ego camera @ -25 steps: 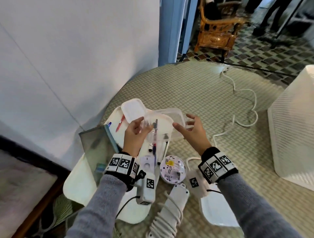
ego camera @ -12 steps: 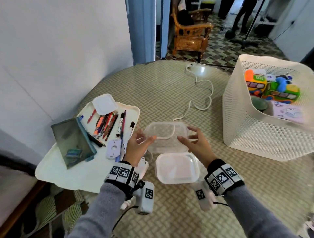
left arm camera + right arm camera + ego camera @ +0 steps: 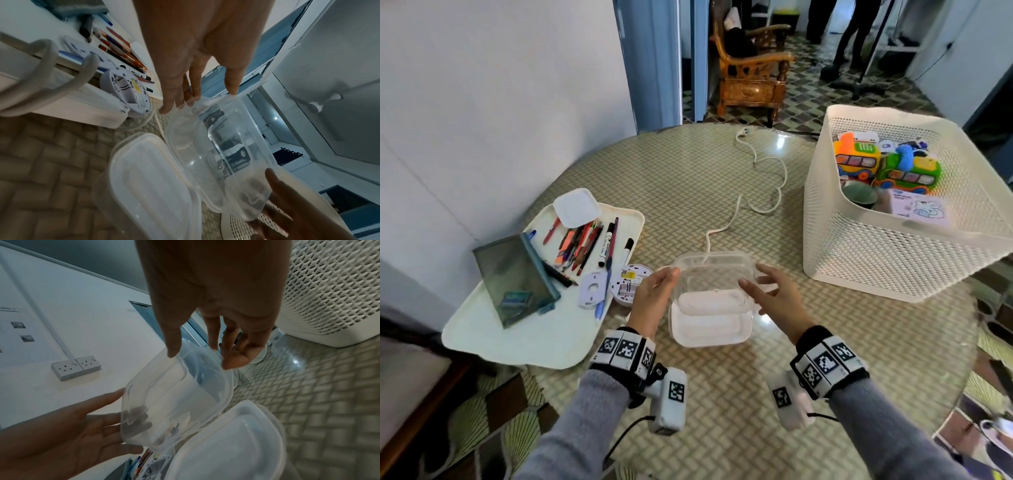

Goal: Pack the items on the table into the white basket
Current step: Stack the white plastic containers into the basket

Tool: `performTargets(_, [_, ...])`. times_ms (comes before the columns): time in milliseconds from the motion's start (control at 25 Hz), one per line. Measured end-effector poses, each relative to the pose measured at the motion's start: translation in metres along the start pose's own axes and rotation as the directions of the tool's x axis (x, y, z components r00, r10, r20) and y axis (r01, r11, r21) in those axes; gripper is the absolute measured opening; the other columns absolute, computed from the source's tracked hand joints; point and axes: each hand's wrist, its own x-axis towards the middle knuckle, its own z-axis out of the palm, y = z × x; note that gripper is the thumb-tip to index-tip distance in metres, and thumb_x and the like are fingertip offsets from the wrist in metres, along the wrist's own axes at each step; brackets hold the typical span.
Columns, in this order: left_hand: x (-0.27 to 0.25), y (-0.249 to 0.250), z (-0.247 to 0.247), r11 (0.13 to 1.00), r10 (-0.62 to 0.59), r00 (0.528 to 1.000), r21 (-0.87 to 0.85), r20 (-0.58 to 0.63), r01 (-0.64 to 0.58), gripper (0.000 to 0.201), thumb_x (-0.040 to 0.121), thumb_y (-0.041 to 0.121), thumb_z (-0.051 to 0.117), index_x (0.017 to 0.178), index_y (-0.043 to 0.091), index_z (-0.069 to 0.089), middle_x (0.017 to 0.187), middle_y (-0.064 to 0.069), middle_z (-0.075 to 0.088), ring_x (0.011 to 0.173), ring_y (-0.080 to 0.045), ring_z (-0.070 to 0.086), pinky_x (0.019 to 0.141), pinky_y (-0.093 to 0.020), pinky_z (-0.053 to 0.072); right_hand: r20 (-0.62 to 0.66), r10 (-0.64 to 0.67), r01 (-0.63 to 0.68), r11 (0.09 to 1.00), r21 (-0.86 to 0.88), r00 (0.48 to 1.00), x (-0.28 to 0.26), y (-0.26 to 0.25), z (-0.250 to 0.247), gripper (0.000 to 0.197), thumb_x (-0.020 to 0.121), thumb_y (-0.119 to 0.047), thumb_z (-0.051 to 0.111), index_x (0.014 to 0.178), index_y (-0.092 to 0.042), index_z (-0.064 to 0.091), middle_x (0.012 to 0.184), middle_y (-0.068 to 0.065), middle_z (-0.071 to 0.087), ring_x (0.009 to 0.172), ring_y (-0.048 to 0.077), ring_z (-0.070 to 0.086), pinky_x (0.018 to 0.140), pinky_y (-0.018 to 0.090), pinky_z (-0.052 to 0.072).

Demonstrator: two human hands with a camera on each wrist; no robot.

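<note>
An empty clear plastic container [image 3: 710,270] hangs tilted just above a lidded white container [image 3: 710,322] that lies on the table. My left hand [image 3: 671,274] pinches its left rim with thumb and fingers, as the left wrist view shows [image 3: 205,100]. My right hand [image 3: 751,277] holds the right rim, thumb on the edge and fingers spread behind it [image 3: 201,358]. The white mesh basket [image 3: 893,260] stands to the far right with toy trains [image 3: 887,168] and a booklet inside.
A white tray [image 3: 524,335] at the left carries pens and markers [image 3: 585,243], a grey zip pouch [image 3: 513,277], a small white lid [image 3: 577,207] and a round plate [image 3: 592,291]. A round detector [image 3: 628,281] lies beside it. A white cable [image 3: 763,178] snakes across the far table.
Both hands have carried the clear container from above the tray to the right and nearer, over the lidded container. The view has swung right, and the basket now shows.
</note>
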Motion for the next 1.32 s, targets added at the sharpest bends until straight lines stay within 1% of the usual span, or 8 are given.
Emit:
performTargets(80, [-0.005,-0.002,0.001,1.000,-0.005,1.000,-0.017,0.013,0.005,0.028,0.090,0.032,0.061,0.115,0.019,0.060,0.124,-0.019,0.061,0.119,-0.032,0.055,0.100,-0.042,0.044,-0.004,0.009,-0.008,0.998,0.057,1.000,-0.005,0.001,-0.001,0.065,0.078,-0.037,0.075,0.135,-0.018,0.049,0.118,0.005,0.054,0.086,0.018,0.065,0.062,0.026,0.056])
performTargets(200, [-0.010,-0.007,0.000,0.999,0.001,1.000,-0.033,0.005,-0.001,0.032,0.087,0.032,0.065,0.118,0.024,0.060,0.127,-0.001,0.061,0.120,-0.016,0.055,0.104,-0.037,0.043,-0.007,0.037,-0.036,0.988,0.152,0.999,-0.011,0.003,-0.002,0.057,0.081,-0.035,0.072,0.130,-0.014,0.051,0.117,0.010,0.056,0.085,0.023,0.068,0.069,0.035,0.060])
performTargets(480, [-0.017,-0.017,-0.004,0.998,0.043,0.999,-0.040,-0.031,-0.044,0.032,0.078,0.038,0.074,0.100,0.016,0.067,0.108,-0.005,0.070,0.107,-0.023,0.063,0.100,-0.045,0.047,0.001,0.067,-0.065,0.957,0.283,0.998,-0.016,0.011,0.006,0.023,0.092,-0.033,0.060,0.099,-0.011,0.058,0.101,0.015,0.068,0.092,0.026,0.066,0.086,0.041,0.055])
performTargets(760, [-0.017,-0.035,-0.011,0.998,0.011,0.997,0.070,-0.073,-0.006,0.034,0.086,-0.001,0.063,0.120,-0.001,0.060,0.112,-0.014,0.065,0.108,-0.025,0.060,0.095,-0.034,0.047,0.029,0.099,-0.103,0.976,0.192,0.995,-0.013,0.029,0.009,0.044,0.089,-0.002,0.059,0.132,-0.008,0.049,0.115,0.007,0.067,0.106,0.021,0.063,0.099,0.039,0.048])
performTargets(880, [-0.017,-0.045,-0.013,0.994,-0.040,0.996,0.101,-0.081,0.048,0.033,0.089,0.000,0.060,0.121,-0.003,0.059,0.118,-0.017,0.063,0.103,-0.022,0.058,0.085,-0.028,0.049,-0.006,0.104,-0.103,0.992,0.066,0.995,-0.014,0.038,0.013,0.035,0.091,-0.006,0.058,0.126,-0.003,0.056,0.112,0.006,0.066,0.104,0.022,0.062,0.091,0.036,0.051])
performTargets(960, [-0.016,-0.051,-0.013,0.991,-0.083,0.994,0.095,-0.077,0.090,0.036,0.091,0.004,0.058,0.128,0.003,0.056,0.124,-0.013,0.060,0.111,-0.023,0.055,0.094,-0.034,0.046,-0.021,0.123,-0.122,0.992,0.040,0.992,-0.016,0.042,0.015,0.031,0.093,-0.009,0.056,0.123,-0.006,0.057,0.117,0.003,0.061,0.103,0.021,0.059,0.079,0.026,0.052])
performTargets(1080, [-0.016,-0.055,-0.011,0.989,-0.137,0.989,0.040,-0.064,0.139,0.037,0.095,0.007,0.053,0.132,0.008,0.051,0.127,-0.015,0.059,0.117,-0.029,0.055,0.101,-0.047,0.045,-0.008,0.140,-0.140,0.989,0.040,0.990,-0.015,0.046,0.017,0.037,0.092,-0.011,0.056,0.129,-0.010,0.055,0.125,0.008,0.060,0.110,0.025,0.059,0.080,0.031,0.053])
performTargets(1320, [-0.011,-0.051,-0.011,0.989,-0.145,0.989,0.021,-0.019,0.145,0.040,0.096,0.004,0.050,0.136,0.008,0.048,0.120,-0.010,0.061,0.102,-0.019,0.060,0.080,-0.027,0.056,0.019,0.178,-0.179,0.983,0.034,0.984,-0.018,0.035,0.014,0.045,0.090,-0.010,0.056,0.134,-0.018,0.049,0.123,0.011,0.060,0.111,0.022,0.057,0.063,0.018,0.046])
